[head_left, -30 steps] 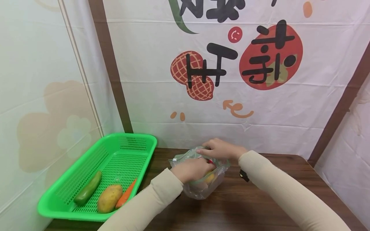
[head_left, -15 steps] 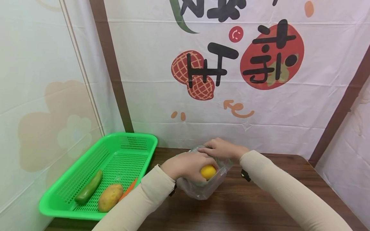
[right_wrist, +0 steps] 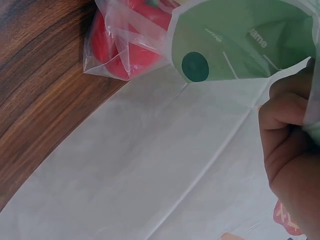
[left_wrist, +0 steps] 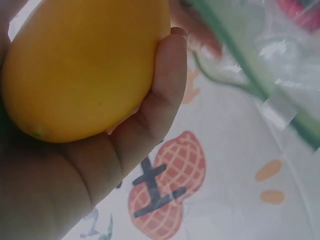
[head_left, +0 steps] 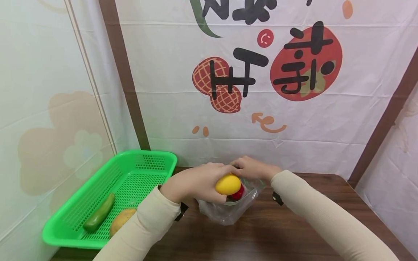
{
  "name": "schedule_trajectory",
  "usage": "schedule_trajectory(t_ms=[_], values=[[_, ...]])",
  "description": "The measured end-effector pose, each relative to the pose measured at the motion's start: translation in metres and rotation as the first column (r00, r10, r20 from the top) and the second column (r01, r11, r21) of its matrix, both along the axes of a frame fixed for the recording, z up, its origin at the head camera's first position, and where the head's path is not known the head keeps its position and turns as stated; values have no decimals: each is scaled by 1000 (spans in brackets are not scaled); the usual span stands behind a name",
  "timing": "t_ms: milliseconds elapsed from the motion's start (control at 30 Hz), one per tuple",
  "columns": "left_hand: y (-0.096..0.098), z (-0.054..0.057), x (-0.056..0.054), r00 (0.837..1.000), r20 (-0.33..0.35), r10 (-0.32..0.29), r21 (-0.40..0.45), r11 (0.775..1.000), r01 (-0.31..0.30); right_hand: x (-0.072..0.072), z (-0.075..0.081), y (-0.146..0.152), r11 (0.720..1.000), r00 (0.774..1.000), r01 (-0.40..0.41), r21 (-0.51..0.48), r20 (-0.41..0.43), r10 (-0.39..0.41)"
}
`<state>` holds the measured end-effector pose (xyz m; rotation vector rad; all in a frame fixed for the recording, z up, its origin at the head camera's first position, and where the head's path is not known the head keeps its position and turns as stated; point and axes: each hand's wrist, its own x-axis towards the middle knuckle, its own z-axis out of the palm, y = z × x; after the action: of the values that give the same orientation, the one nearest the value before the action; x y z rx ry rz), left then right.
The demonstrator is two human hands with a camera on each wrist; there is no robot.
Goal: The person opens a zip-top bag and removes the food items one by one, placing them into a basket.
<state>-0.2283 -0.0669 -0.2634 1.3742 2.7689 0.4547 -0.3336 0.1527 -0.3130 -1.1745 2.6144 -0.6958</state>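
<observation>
My left hand [head_left: 197, 181] grips a yellow lemon [head_left: 228, 184] just above the mouth of a clear zip bag [head_left: 220, 214]. In the left wrist view the lemon [left_wrist: 85, 70] lies against the palm with the fingers curled round it. My right hand [head_left: 254, 169] pinches the bag's far rim; the right wrist view shows that hand [right_wrist: 290, 145] at the edge of the green printed panel [right_wrist: 240, 40]. Inside the bag is a red, lobed bell pepper [right_wrist: 132, 47], partly hidden behind the lemon in the head view.
To the left stands a green slotted basket [head_left: 98, 177] with a cucumber-like green vegetable [head_left: 99, 213] and a potato [head_left: 121, 218] in it. My left sleeve overlaps its near right corner. A printed white cloth [head_left: 169, 101] hangs behind the brown wooden table [head_left: 277, 232].
The left hand has come up out of the bag and moved left, bringing the lemon above the rim. The right hand has stayed at the bag. The carrot in the basket is now hidden behind the sleeve.
</observation>
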Motion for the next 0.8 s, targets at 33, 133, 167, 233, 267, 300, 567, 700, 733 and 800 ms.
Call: schedule_trajectory(t_ms=[33,133,167,233,267,300,567,700,733,800], values=[[-2,2,2,1000,-12,4,6,1000,-4,1,0,0,1000,1000,8,2,8,-8],[-7,7,7,999,-50,19,21,1000,-18,2,2,0,1000,1000,19,14,11,-19],[-8,9,8,998,-60,24,24,999,-23,3,2,0,1000,1000,20,20,5,-20],[-11,10,9,996,-78,38,33,999,-35,3,2,0,999,1000,19,30,-4,-19],[-12,10,9,995,-91,47,33,999,-44,3,2,0,999,1000,14,34,-13,-14],[-13,10,9,994,-99,54,33,998,-51,3,2,0,999,1000,10,37,-24,-9],[-25,11,11,985,-128,116,22,993,-114,3,1,0,1000,1000,-5,24,-9,5],[-35,13,11,975,-169,146,9,989,-147,5,2,-1,1000,1000,-10,26,-21,11],[-39,13,10,972,-174,158,7,987,-159,5,2,-1,1000,1000,-11,25,-24,12],[-46,14,10,967,-178,184,5,982,-186,5,2,-1,999,999,-15,29,-31,16]])
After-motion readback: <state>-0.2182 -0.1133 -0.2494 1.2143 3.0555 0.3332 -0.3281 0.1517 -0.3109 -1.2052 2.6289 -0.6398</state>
